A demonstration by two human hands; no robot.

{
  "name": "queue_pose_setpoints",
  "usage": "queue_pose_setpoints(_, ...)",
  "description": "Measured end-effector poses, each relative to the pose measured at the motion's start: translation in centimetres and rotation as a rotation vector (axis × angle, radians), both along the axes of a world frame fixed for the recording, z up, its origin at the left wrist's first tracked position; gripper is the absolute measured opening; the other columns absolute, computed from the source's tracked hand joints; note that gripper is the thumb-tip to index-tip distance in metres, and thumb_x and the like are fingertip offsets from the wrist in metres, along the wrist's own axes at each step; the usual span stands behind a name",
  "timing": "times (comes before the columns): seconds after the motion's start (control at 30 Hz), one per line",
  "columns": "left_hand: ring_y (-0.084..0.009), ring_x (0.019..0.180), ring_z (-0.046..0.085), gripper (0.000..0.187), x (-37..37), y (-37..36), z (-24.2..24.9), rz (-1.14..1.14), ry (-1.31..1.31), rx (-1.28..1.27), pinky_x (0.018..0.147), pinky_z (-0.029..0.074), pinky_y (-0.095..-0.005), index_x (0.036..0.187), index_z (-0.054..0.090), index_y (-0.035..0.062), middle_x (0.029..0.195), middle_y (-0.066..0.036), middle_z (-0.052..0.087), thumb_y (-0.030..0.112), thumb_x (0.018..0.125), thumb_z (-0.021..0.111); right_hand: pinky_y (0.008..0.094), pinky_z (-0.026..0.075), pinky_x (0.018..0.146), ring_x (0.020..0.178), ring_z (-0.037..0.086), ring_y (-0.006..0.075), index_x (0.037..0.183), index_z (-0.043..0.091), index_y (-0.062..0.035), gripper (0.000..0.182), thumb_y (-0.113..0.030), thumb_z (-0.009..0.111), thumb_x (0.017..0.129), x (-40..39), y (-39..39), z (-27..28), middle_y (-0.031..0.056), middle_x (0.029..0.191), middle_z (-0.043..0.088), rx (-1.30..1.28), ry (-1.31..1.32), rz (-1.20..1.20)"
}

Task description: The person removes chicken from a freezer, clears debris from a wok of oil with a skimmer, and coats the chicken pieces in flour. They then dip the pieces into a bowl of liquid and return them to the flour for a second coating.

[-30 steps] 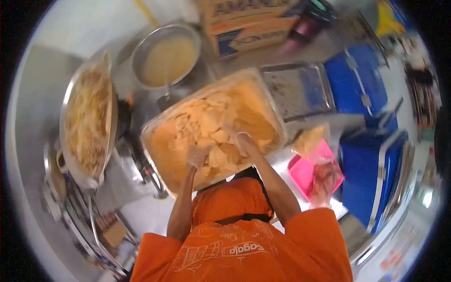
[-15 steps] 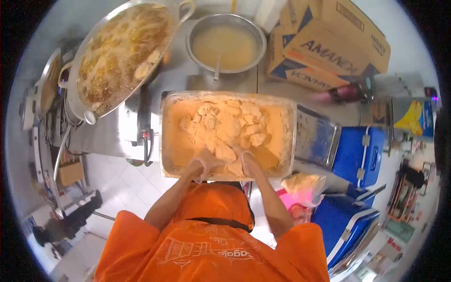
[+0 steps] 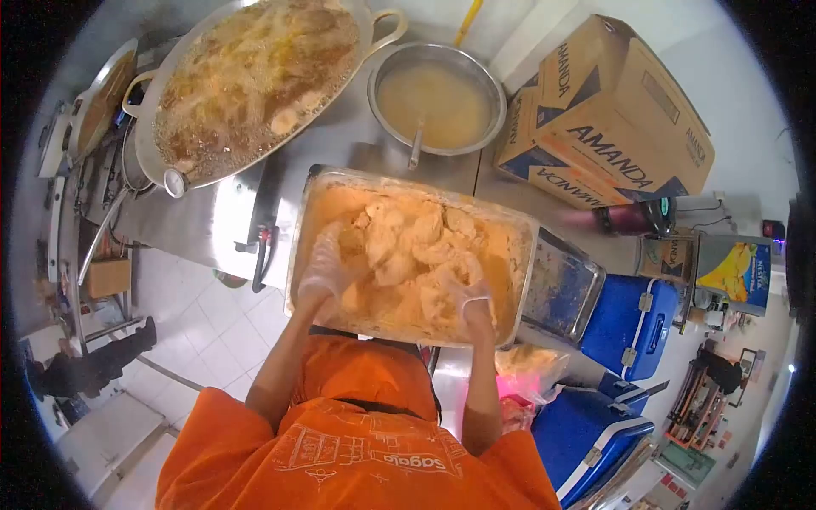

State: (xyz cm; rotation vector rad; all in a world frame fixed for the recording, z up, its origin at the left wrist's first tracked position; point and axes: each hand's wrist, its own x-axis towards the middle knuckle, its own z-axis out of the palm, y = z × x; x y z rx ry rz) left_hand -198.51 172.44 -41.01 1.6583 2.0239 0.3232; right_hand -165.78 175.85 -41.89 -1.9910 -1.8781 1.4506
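a clear tub point(image 3: 316, 197) is sitting at the centre of the view, filled with orange floured pieces point(image 3: 406, 246). the left hand point(image 3: 324, 267), in a thin clear glove, is pressing into the pile at the tub's 9 o'clock side, fingers spread wide over the pieces. the right hand point(image 3: 470, 294), also gloved, is digging in at the tub's 4 o'clock corner, fingers curling loosely around pieces; whether it is gripping one cannot be told.

at 11 o'clock from the tub, a wide pan point(image 3: 167, 170) is holding bubbling oil with pale pieces floating in it. at 12 o'clock, a metal bowl point(image 3: 492, 85) is holding a beige liquid, with a handle standing in it. at 3 o'clock, a metal tray point(image 3: 563, 291) is lying half tucked under the tub, its contents unclear. a cardboard box point(image 3: 612, 119) is standing at 1 o'clock, and blue coolers point(image 3: 629, 327) are sitting at 4 o'clock, partly cut off. fingertips of both hands are hidden in the pile.
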Motion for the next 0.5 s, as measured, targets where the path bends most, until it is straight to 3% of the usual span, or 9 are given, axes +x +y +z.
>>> queue_pose_setpoints(0.03, -0.0323, 0.128, 0.047, 0.077, -0.6, 0.7, -0.5, 0.208, -0.063, 0.133, 0.108, 0.038, -0.0386, 0.148, 0.034, 0.0115, 0.139, -0.020, 0.047, 0.020, 0.081, 0.070, 0.0370, 0.047, 0.084, 0.098, 0.062, 0.0234, 0.130, 0.053, -0.0004, 0.057, -0.038, 0.066, 0.090, 0.2, 1.9, -0.3, 0.0195, 0.110, 0.066, 0.244, 0.017, -0.117)
queue_pose_setpoints(0.07, -0.0323, 0.128, 0.047, 0.077, -1.1, 1.1, -2.5, 0.211, -0.063, 0.136, 0.108, 0.038, -0.0386, 0.148, 0.034, 0.0115, 0.139, -0.020, 0.047, 0.020, 0.081, 0.070, 0.0383, 0.048, 0.071, 0.086, 0.063, 0.0237, 0.120, 0.058, 0.0062, 0.055, -0.040, 0.065, 0.090, 0.1, 3.4, -0.4, 0.0167, 0.106, 0.067, 0.481, 0.031, -0.233)
queue_pose_setpoints(0.1, -0.0314, 0.122, 0.051, 0.075, -1.3, 1.6, -5.5, 0.062, 0.197, -0.052, 0.103, 0.041, -0.0385, 0.148, 0.034, 0.0112, 0.132, -0.020, 0.053, 0.025, 0.084, 0.069, 0.0383, 0.048, 0.071, 0.086, 0.063, 0.0237, 0.120, 0.058, 0.0062, 0.055, -0.040, 0.065, 0.090, -0.7, 5.3, 0.8, 0.0167, 0.106, 0.067, 0.485, 0.031, -0.227)
queue_pose_setpoints(0.13, -0.0305, 0.117, 0.055, 0.073, -1.4, 2.2, -7.2, -0.091, 0.453, -0.242, 0.099, 0.044, -0.0384, 0.148, 0.035, 0.0109, 0.125, -0.019, 0.059, 0.031, 0.087, 0.068, 0.0371, 0.048, 0.076, 0.092, 0.062, 0.0243, 0.121, 0.058, 0.0063, 0.059, -0.044, 0.064, 0.091, -1.7, 7.3, 3.0, 0.0168, 0.109, 0.066, 0.180, -0.169, -0.393)
queue_pose_setpoints(0.17, -0.0305, 0.117, 0.055, 0.073, -1.0, 4.1, -5.5, -0.091, 0.450, -0.234, 0.099, 0.044, -0.0384, 0.148, 0.035, 0.0109, 0.125, -0.019, 0.059, 0.031, 0.087, 0.068, 0.0358, 0.047, 0.082, 0.097, 0.061, 0.0248, 0.121, 0.058, 0.0063, 0.062, -0.048, 0.062, 0.091, -2.1, 8.7, 4.2, 0.0169, 0.113, 0.065, -0.127, -0.365, -0.556)
queue_pose_setpoints(0.23, -0.0284, 0.109, 0.059, 0.075, 1.0, 6.8, -2.3, 0.663, -0.703, -0.220, 0.091, 0.046, -0.0414, 0.149, 0.034, 0.0114, 0.115, -0.017, 0.064, 0.045, 0.089, 0.065, 0.0342, 0.045, 0.089, 0.106, 0.058, 0.0240, 0.128, 0.053, 0.0059, 0.071, -0.054, 0.059, 0.091, 0.3, 9.3, -5.8, 0.0165, 0.121, 0.062, 0.078, -0.146, -0.751)
queue_pose_setpoints(0.27, -0.0284, 0.109, 0.059, 0.075, 1.6, 7.6, -1.8, 0.662, -0.702, -0.217, 0.091, 0.046, -0.0414, 0.149, 0.034, 0.0114, 0.115, -0.017, 0.064, 0.045, 0.089, 0.065, 0.0334, 0.043, 0.093, 0.110, 0.057, 0.0236, 0.132, 0.051, 0.0058, 0.075, -0.057, 0.057, 0.091, 1.4, 9.7, -10.6, 0.0162, 0.126, 0.060, 0.183, -0.030, -0.826)
queue_pose_setpoints(0.4, -0.0265, 0.105, 0.059, 0.069, 4.3, 7.8, -1.8, 0.654, -0.998, -0.379, 0.086, 0.048, -0.0411, 0.137, 0.049, 0.0053, 0.118, -0.015, 0.063, 0.049, 0.087, 0.066, 0.0351, 0.040, 0.100, 0.120, 0.052, 0.0245, 0.144, 0.039, -0.0018, 0.085, -0.062, 0.058, 0.088, -0.9, 7.2, -10.2, 0.0160, 0.137, 0.052, -0.075, 0.402, -0.564)
queue_pose_setpoints(0.5, -0.0272, 0.104, 0.060, 0.066, 6.2, 7.5, -2.7, 0.596, -1.017, -0.417, 0.085, 0.049, -0.0395, 0.133, 0.052, 0.0031, 0.121, -0.015, 0.062, 0.047, 0.086, 0.069, 0.0355, 0.040, 0.099, 0.119, 0.052, 0.0252, 0.145, 0.038, -0.0023, 0.083, -0.061, 0.057, 0.089, -2.5, 4.9, -8.2, 0.0154, 0.137, 0.052, -0.160, 0.415, -0.594)
